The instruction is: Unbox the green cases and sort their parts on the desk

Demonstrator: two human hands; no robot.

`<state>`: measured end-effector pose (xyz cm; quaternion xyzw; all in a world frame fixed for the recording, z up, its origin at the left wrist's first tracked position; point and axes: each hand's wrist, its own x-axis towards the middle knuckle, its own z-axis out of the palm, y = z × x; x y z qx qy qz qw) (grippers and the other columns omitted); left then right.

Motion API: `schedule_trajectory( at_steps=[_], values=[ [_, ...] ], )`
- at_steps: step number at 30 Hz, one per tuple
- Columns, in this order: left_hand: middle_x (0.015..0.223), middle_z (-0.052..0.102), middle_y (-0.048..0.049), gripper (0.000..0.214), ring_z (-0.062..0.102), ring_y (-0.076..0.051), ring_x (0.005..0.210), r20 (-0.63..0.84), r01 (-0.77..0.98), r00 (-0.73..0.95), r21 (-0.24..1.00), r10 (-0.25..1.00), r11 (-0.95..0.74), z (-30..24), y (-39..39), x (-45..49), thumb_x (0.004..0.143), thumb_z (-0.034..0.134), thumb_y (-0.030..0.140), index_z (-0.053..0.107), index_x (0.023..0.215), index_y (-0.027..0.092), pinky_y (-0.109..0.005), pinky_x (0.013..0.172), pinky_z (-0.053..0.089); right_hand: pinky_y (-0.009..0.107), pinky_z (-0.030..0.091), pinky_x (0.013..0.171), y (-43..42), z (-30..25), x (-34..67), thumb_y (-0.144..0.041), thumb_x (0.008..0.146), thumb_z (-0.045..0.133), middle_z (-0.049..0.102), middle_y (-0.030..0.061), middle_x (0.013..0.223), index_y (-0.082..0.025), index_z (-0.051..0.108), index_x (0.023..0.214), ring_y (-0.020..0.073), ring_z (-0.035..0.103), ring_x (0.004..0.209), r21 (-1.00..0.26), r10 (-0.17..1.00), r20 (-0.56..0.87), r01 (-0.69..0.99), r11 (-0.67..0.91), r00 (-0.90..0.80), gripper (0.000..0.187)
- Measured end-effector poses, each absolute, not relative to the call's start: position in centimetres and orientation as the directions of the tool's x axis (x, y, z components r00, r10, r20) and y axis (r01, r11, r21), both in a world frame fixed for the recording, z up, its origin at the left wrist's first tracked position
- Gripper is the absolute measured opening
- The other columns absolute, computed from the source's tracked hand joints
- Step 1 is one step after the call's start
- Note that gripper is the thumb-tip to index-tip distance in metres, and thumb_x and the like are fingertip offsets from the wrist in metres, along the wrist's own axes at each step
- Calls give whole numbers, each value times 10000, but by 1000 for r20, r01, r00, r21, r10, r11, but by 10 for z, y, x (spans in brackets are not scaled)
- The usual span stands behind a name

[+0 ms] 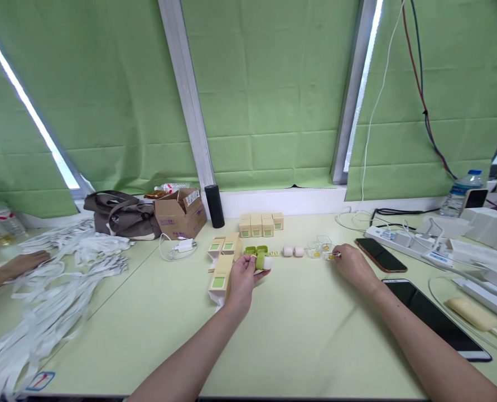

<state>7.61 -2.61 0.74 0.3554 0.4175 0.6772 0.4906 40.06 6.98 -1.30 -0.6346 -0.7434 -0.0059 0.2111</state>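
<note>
Left grip (242, 283) clasps one green case (259, 263); right grip (352, 264), at clear cups (314, 254), cannot tell; two white pods (288, 252) between.

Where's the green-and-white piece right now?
In the head view, just right of and below centre, the green-and-white piece is held in the left hand, beside the small green pieces on the table.
</note>
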Motion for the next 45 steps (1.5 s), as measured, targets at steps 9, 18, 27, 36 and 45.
schedule_trajectory(
  at_steps=[9, 18, 27, 36, 45],
  values=[
    [935, 704, -59, 454, 717, -196, 886, 86, -372, -270, 909, 959, -186, 8, -25, 76, 787, 856, 534, 608, 869, 162, -457, 870, 665, 331, 429, 761, 49, -2, 386, -143, 966, 556, 691, 164, 1210, -160, 675, 1232, 277, 674, 1004, -71, 856, 501, 980, 188, -128, 292],
    [957, 715, -60, 465, 723, -203, 911, 91, -377, -270, 906, 959, -192, 8, -26, 76, 773, 862, 538, 603, 863, 163, -444, 865, 668, 392, 455, 970, 27, -19, 342, -86, 939, 506, 709, 174, 1235, -135, 680, 1126, 305, 660, 1135, 57, 808, 392, 888, 456, -440, 261],
    [932, 712, -60, 485, 719, -197, 882, 89, -374, -275, 907, 957, -192, 10, -27, 77, 753, 875, 549, 604, 853, 159, -441, 851, 668, 479, 484, 1147, 43, -49, 345, 6, 865, 457, 499, 306, 1539, -5, 521, 1418, 366, 547, 1413, -83, 827, 381, 875, 476, -413, 557],
    [950, 717, -64, 469, 717, -193, 886, 96, -363, -268, 912, 959, -193, 10, -27, 79, 766, 867, 538, 603, 853, 161, -434, 854, 667, 499, 385, 1258, 54, -61, 350, -31, 902, 399, 364, 321, 1641, 44, 437, 1509, 348, 361, 1562, -145, 830, 326, 843, 518, -453, 612],
    [961, 719, -64, 444, 723, -194, 891, 90, -357, -265, 916, 960, -184, 9, -27, 78, 786, 852, 530, 611, 862, 165, -437, 866, 662, 492, 520, 1127, 42, -46, 346, -45, 935, 386, 398, 279, 1642, -34, 450, 1517, 353, 518, 1464, -196, 853, 335, 856, 479, -401, 586]
  ],
)
